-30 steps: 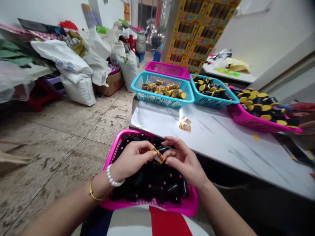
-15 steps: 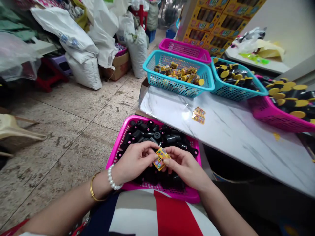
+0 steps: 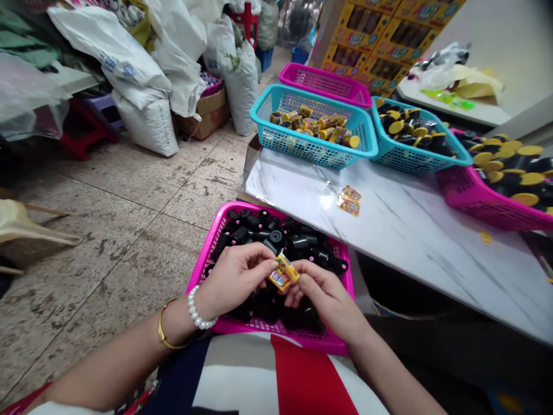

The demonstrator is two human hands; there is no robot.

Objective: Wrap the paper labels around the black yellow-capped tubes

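1. Small yellow-and-orange printed label (image 3: 281,272) pinched between the closed fingers (image 3: 266,266) of left hand (image 3: 233,276) and right hand (image 3: 325,298), just above the magenta basket.
2. Risk of a torn or creased label: thin-looking paper, gripped from both sides, with uneven pull as the likely cause.
3. Risk of a drop: any loosened pinch sends the label down among the pieces below, where gaps could hide it.
4. Magenta plastic basket (image 3: 203,253) resting against the person's striped top, crowded with loose black cylindrical pieces (image 3: 259,235) lying at mixed angles. Heaped close to the rim, so a knock from a wrist could spill some onto the tiled floor (image 3: 129,230).
5. Small pile of matching labels (image 3: 348,201) lying loose on the marble-patterned desk (image 3: 298,196), open to scattering from a sleeve.
6. Farther along, teal basket (image 3: 254,112) holding yellow-labelled cylinders (image 3: 313,129); second teal basket (image 3: 415,161) holding black pieces with yellow caps (image 3: 410,132); tilted magenta basket (image 3: 475,202) heaped with more yellow-capped pieces (image 3: 510,173), at risk of sliding because of that tilt.
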